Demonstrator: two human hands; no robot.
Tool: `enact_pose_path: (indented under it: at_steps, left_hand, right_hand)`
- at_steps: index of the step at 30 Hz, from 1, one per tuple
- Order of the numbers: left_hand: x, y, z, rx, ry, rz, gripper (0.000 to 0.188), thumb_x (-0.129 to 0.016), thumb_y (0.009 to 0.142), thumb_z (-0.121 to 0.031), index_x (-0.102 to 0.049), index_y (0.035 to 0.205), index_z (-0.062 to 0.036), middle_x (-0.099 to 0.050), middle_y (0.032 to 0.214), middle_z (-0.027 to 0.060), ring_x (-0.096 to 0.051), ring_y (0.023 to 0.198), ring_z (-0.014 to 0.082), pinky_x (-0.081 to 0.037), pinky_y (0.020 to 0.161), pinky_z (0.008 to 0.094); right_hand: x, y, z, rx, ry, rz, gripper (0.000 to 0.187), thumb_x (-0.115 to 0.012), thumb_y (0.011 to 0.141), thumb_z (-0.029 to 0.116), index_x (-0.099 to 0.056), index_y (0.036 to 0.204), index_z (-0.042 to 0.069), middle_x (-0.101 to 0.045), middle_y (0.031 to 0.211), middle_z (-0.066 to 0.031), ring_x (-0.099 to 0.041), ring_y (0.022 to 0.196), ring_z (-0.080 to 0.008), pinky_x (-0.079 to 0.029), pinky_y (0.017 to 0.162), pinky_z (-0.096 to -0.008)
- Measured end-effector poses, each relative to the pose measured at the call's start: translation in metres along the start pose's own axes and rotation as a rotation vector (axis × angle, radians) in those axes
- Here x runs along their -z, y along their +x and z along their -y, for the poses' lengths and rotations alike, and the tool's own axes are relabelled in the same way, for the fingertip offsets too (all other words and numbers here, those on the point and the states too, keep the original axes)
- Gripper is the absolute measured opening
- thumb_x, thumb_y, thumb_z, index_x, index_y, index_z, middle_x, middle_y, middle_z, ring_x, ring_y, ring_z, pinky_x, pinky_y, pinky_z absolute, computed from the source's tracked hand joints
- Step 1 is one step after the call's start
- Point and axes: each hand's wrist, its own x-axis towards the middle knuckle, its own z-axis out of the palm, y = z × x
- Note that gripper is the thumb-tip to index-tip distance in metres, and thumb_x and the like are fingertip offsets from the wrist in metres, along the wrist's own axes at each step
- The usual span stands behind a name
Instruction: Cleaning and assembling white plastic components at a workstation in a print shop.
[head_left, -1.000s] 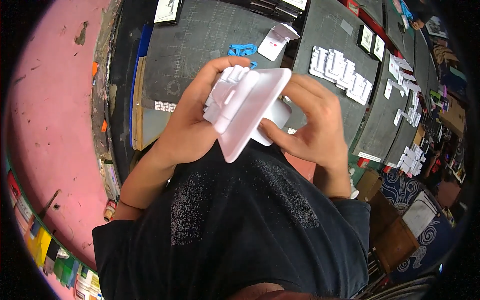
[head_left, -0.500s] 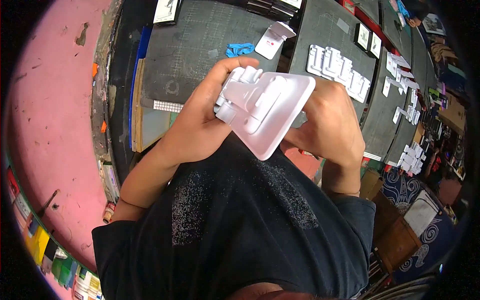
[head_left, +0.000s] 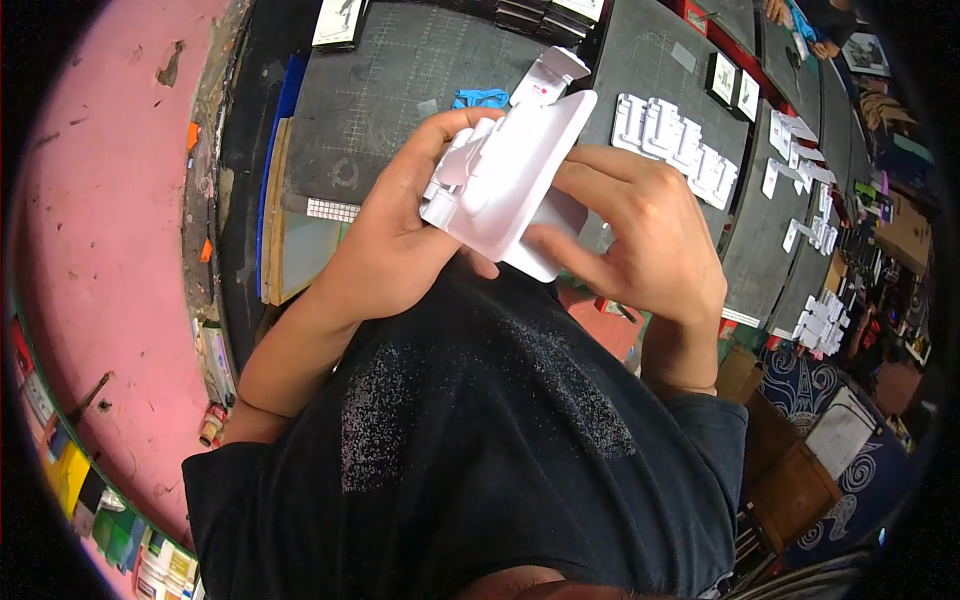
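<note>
A white plastic folding stand, like a phone stand [head_left: 510, 165], is held up in front of my chest. My left hand [head_left: 400, 220] wraps round its hinged end, thumb along the top and a fingertip showing beneath. The wide plate is tilted up nearly edge-on, and a second flat panel [head_left: 538, 255] shows behind and below it. My right hand [head_left: 650, 235] is at the right side of the stand, its thumb and fingers reaching behind the plate, where the tips are hidden. Beyond it on the dark table lies a similar white stand [head_left: 545, 80] with a red mark.
Blue crumpled material [head_left: 480, 98] lies by that stand. A row of white stands [head_left: 680, 145] is at the right, with black-and-white boxes [head_left: 735, 85] behind. More boxes [head_left: 340, 22] stand far left. Another person's hand [head_left: 825, 48] shows at far right.
The stand's plate has tipped up and swung left, uncovering the panel behind it. My right hand has shifted its fingers along the plate. The left hand keeps its hold.
</note>
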Motion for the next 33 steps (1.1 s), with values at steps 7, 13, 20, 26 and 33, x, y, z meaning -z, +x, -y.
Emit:
enact_pose_path:
  at_steps: [7, 13, 20, 26, 33]
  left_hand:
    - [-0.002, 0.002, 0.0, -0.154, 0.093, 0.023, 0.069, -0.06, 0.092, 0.012, -0.044, 0.157, 0.0001, -0.056, 0.15, 0.0113, -0.052, 0.143, 0.0184, -0.037, 0.123, 0.0344]
    - [-0.01, -0.006, -0.012, -0.16, 0.069, 0.009, 0.069, -0.063, 0.092, 0.01, -0.043, 0.157, -0.0005, -0.058, 0.147, 0.0104, -0.053, 0.14, 0.0174, -0.041, 0.119, 0.0338]
    - [-0.017, -0.005, -0.015, -0.313, 0.191, 0.047, 0.069, -0.058, 0.099, 0.004, -0.031, 0.163, 0.0036, -0.058, 0.148, 0.0196, -0.073, 0.109, 0.0233, -0.066, 0.061, 0.0248]
    - [-0.024, -0.009, -0.02, -0.295, 0.235, -0.012, 0.071, -0.056, 0.097, 0.01, -0.031, 0.163, 0.0034, -0.059, 0.147, 0.0193, -0.073, 0.109, 0.0226, -0.067, 0.062, 0.0255]
    - [-0.027, -0.009, -0.022, -0.311, 0.258, -0.004, 0.068, -0.055, 0.098, 0.009, -0.033, 0.163, 0.0039, -0.06, 0.148, 0.0193, -0.074, 0.102, 0.021, -0.067, 0.065, 0.0271]
  right_hand:
    - [0.0, -0.007, 0.003, -0.035, -0.049, -0.032, 0.044, -0.088, 0.084, 0.029, -0.075, 0.116, 0.002, -0.073, 0.095, -0.014, -0.073, 0.08, -0.0334, -0.059, 0.07, -0.0421]
    - [0.005, -0.005, 0.003, 0.126, -0.005, -0.314, 0.037, -0.089, 0.08, 0.023, -0.076, 0.109, 0.005, -0.074, 0.103, -0.009, -0.071, 0.089, -0.0313, -0.058, 0.075, -0.0412]
    - [0.021, -0.008, 0.012, 0.317, -0.136, -0.24, 0.032, -0.078, 0.067, 0.021, -0.075, 0.095, 0.006, -0.07, 0.101, -0.0071, -0.068, 0.093, -0.0289, -0.056, 0.081, -0.0409]
    - [0.031, -0.009, 0.031, 0.318, -0.272, -0.099, 0.043, -0.069, 0.057, 0.017, -0.072, 0.094, -0.004, -0.07, 0.098, -0.0143, -0.07, 0.09, -0.0375, -0.058, 0.081, -0.0493]
    - [0.028, -0.011, 0.032, 0.246, -0.333, -0.066, 0.025, -0.07, 0.081, 0.021, -0.067, 0.101, 0.006, -0.057, 0.098, -0.0054, -0.062, 0.089, -0.0217, -0.05, 0.078, -0.0371]
